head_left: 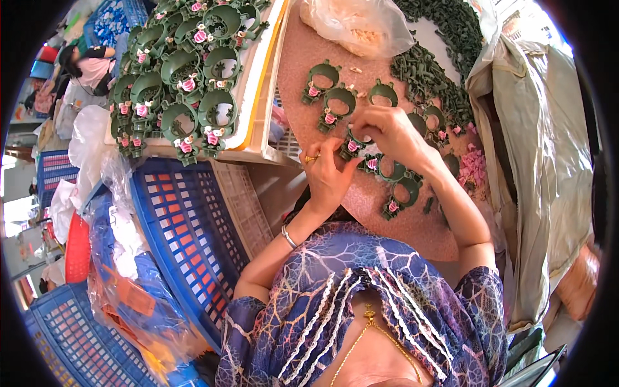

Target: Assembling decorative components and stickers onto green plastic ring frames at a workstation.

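Observation:
Over the pinkish tabletop (pixel 296 71), my two hands meet at a green ring-shaped plastic piece (pixel 353 146) with a pink flower on it. My left hand (pixel 324 175) has its index finger and thumb closed about the piece's near end. From the right, my right hand (pixel 394 134) reaches over the ring with fingers bent and pinched together; what lies between its fingertips is hidden. More green pieces with pink flowers lie around both hands, such as one green ring piece (pixel 339 101) just beyond and another green ring piece (pixel 406 191) nearer me.
Many finished-looking green pieces crowd a white tray (pixel 248 122) at far left. Dark green small parts (pixel 445 39) and pink flowers (pixel 472 166) are heaped at right. A clear bag (pixel 361 26) of tiny pale parts sits far off. A blue basket (pixel 187 238) stands left.

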The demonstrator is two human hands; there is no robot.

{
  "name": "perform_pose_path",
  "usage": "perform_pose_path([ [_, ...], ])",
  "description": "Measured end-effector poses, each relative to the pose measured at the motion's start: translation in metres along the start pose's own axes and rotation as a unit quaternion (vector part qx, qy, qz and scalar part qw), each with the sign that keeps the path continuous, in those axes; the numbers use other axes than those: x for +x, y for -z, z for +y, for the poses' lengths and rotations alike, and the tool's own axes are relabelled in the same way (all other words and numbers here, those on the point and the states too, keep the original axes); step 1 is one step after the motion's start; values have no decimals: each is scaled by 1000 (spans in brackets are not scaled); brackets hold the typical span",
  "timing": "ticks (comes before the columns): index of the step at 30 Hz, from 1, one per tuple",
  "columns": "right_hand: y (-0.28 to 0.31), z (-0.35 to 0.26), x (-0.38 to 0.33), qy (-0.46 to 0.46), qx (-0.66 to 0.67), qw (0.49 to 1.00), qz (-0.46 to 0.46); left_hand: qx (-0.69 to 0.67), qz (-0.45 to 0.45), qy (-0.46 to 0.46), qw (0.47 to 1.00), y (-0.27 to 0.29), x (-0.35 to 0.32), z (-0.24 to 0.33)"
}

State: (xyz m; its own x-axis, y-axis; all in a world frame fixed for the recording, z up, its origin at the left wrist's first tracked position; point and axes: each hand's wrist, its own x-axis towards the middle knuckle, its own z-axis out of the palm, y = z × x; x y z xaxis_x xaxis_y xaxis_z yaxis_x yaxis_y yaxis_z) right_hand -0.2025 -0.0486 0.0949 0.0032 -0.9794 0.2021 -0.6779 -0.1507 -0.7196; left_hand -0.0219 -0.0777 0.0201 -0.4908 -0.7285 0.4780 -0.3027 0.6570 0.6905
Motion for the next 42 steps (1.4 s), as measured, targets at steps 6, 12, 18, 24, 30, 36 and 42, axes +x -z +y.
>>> perform_pose_path([
  [6,-13,-5,-9,-13,-51,999,8,-5,31,-3,1000,-6,-3,-5],
  [12,-16,-2,-10,-31,-124,992,-19,-1,34,-24,999,-6,-3,-5],
  [18,-19,-7,-11,-19,-107,994,-11,-9,27,-31,999,-5,-3,-5],
  [24,-23,-6,-12,-23,-132,991,5,-2,38,-32,999,-6,-4,-6],
  [30,-22,-9,-10,10,-124,992,-22,-9,40,-31,999,-7,-5,-9],
  [36,-20,-5,-10,-18,-106,994,-5,-24,50,-32,998,-8,-6,-10],
  [42,-27,-11,-11,-15,-155,988,21,-18,84,-37,996,-9,-8,-10],
])
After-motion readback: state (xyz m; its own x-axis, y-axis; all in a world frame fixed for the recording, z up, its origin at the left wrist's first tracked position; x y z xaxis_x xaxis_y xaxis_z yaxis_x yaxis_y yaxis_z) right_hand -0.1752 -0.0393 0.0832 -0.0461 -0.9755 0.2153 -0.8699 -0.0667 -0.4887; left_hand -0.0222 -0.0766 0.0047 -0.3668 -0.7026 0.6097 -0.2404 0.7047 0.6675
